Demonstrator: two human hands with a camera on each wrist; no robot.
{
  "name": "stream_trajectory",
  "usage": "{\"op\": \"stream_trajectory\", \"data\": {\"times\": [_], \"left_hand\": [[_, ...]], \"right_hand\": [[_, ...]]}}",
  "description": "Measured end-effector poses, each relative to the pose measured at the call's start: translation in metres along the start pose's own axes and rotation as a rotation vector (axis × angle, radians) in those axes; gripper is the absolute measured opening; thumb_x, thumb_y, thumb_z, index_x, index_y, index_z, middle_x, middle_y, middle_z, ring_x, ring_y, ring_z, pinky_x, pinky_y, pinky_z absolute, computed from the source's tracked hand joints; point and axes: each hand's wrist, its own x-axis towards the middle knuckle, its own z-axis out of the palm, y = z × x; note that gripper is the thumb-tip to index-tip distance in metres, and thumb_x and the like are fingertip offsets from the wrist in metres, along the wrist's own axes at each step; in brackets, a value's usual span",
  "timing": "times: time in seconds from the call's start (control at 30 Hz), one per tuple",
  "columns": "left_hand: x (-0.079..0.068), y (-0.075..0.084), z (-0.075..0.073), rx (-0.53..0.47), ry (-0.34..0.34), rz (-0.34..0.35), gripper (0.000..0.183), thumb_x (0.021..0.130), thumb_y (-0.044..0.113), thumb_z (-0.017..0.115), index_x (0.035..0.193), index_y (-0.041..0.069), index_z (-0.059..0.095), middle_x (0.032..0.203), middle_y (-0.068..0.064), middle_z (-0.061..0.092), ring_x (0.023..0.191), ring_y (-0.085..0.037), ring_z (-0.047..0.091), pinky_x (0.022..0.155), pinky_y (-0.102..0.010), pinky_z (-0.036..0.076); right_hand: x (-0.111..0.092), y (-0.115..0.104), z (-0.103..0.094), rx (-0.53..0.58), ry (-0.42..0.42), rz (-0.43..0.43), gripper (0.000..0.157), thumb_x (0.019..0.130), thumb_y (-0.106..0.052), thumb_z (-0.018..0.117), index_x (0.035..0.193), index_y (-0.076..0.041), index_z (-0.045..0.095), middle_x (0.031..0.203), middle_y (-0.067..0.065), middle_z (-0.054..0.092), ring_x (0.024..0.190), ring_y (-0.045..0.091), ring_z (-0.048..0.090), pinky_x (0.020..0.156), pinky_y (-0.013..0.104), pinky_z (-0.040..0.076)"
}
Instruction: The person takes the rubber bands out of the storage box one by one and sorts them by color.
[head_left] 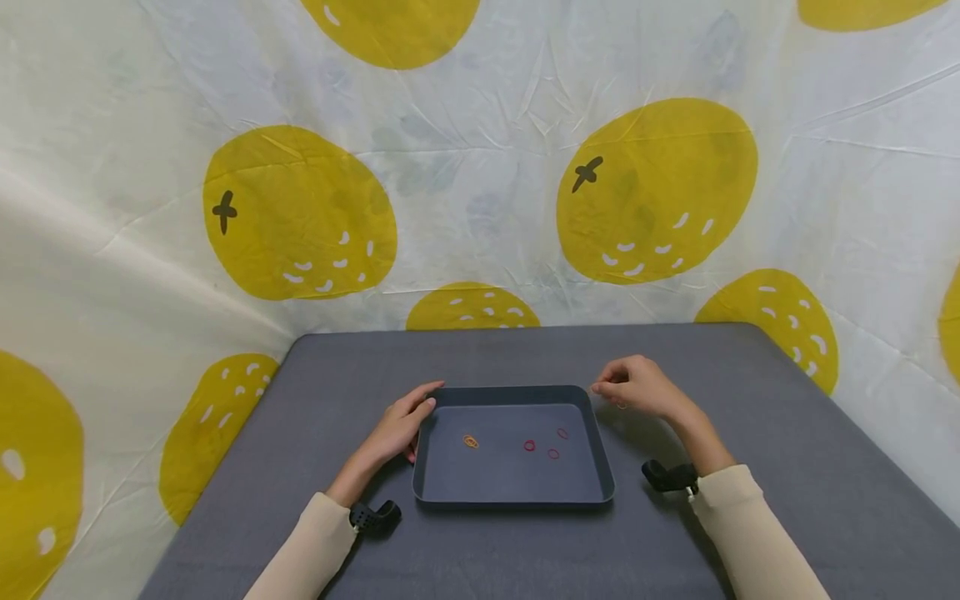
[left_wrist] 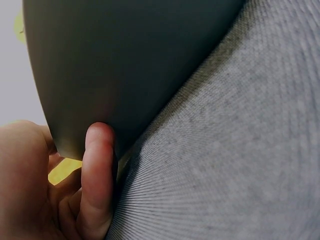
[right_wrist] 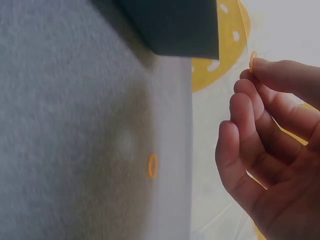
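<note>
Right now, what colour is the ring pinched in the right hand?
Orange; the ring shows best in the right wrist view.

Pretty sure this is some makeshift recording booth, basically a curtained-off nook with one table in it. The big giveaway is the pale fabric sheet (head_left: 480, 208) hung behind the table and running round both sides, creases and folds all over it, printed with huge yellow fruit (head_left: 660, 200). The grey table (head_left: 495, 554) backs right up to it, and up close from the left wrist its top has a woven, cloth-like texture. Then there's the black wrist camera (head_left: 375, 518) on the person's left arm and a matching black camera (head_left: 669, 477) on the right. Whether it's inside a home, lab or office, I couldn't tell you, the sheet fills the whole background.
</note>
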Motion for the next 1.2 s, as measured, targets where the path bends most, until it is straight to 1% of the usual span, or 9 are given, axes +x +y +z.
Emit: {"op": "stream_trajectory", "data": {"times": [0.13,0.2,0.27,0.43,0.57,0.7,0.83,1.07,1.2], "left_hand": [[0.001,0.000,0.001,-0.003,-0.001,-0.006,0.046,0.111,0.041,0.046,0.157,0.034,0.045,0.053,-0.006,0.051,0.036,-0.016,0.053,0.038,-0.042,0.055],[0.001,0.000,0.001,-0.004,-0.003,-0.005,0.047,0.111,0.041,0.046,0.157,0.033,0.045,0.053,-0.006,0.051,0.036,-0.016,0.053,0.038,-0.042,0.055],[0.002,0.000,0.001,-0.005,-0.003,-0.005,0.047,0.111,0.041,0.046,0.157,0.033,0.045,0.054,-0.007,0.052,0.036,-0.017,0.053,0.038,-0.042,0.055],[0.002,-0.001,0.000,-0.006,-0.005,-0.013,0.047,0.111,0.043,0.046,0.157,0.034,0.044,0.055,-0.007,0.052,0.036,-0.017,0.054,0.038,-0.042,0.054],[0.001,-0.001,0.000,-0.008,-0.005,-0.017,0.048,0.111,0.043,0.046,0.157,0.034,0.044,0.057,-0.007,0.053,0.037,-0.017,0.054,0.038,-0.042,0.055],[0.000,-0.001,0.000,-0.008,-0.003,-0.016,0.047,0.111,0.043,0.046,0.157,0.034,0.044,0.064,-0.010,0.057,0.037,-0.018,0.054,0.039,-0.042,0.055],[0.001,-0.001,0.000,-0.003,-0.001,-0.019,0.047,0.111,0.044,0.046,0.157,0.035,0.044,0.067,-0.011,0.058,0.038,-0.019,0.054,0.039,-0.042,0.055],[0.003,-0.001,0.000,0.000,0.004,-0.024,0.046,0.111,0.043,0.046,0.156,0.037,0.045,0.054,-0.007,0.051,0.037,-0.019,0.053,0.039,-0.042,0.055],[0.002,-0.001,0.000,0.004,0.006,-0.021,0.046,0.111,0.043,0.046,0.156,0.037,0.045,0.060,-0.009,0.054,0.037,-0.019,0.053,0.039,-0.042,0.055]], "right_hand": [[-0.003,0.008,-0.006,0.000,0.013,0.021,0.021,0.098,-0.019,0.071,0.095,0.001,0.076,0.073,0.014,0.068,0.063,0.021,0.059,0.055,0.027,0.044],[-0.004,0.012,-0.009,-0.010,0.024,0.034,0.022,0.098,-0.020,0.071,0.096,0.002,0.076,0.076,0.015,0.070,0.066,0.024,0.062,0.057,0.027,0.045],[-0.004,0.017,-0.011,-0.031,0.036,0.049,0.023,0.098,-0.021,0.071,0.095,0.002,0.076,0.075,0.013,0.070,0.067,0.022,0.061,0.057,0.026,0.045],[-0.005,0.034,-0.016,-0.074,0.042,0.092,0.025,0.098,-0.023,0.070,0.093,0.001,0.076,0.070,0.002,0.065,0.063,0.012,0.052,0.056,0.026,0.042],[-0.006,0.049,-0.016,-0.087,0.050,0.115,0.023,0.097,-0.022,0.071,0.091,-0.001,0.077,0.070,0.000,0.067,0.064,0.011,0.055,0.057,0.026,0.045],[-0.009,0.061,-0.016,-0.071,0.054,0.147,0.021,0.095,-0.020,0.073,0.088,0.000,0.077,0.070,0.000,0.067,0.064,0.010,0.058,0.057,0.025,0.048],[-0.012,0.066,-0.016,-0.051,0.048,0.181,0.021,0.094,-0.018,0.074,0.088,0.001,0.077,0.071,0.001,0.069,0.064,0.011,0.060,0.057,0.025,0.052],[-0.011,0.066,-0.016,-0.085,0.038,0.207,0.020,0.092,-0.019,0.076,0.081,-0.003,0.076,0.066,-0.003,0.066,0.063,0.011,0.058,0.056,0.024,0.051],[-0.010,0.066,-0.017,-0.096,0.022,0.217,0.019,0.091,-0.020,0.076,0.079,-0.004,0.076,0.065,-0.004,0.065,0.063,0.011,0.057,0.056,0.025,0.049]]}}
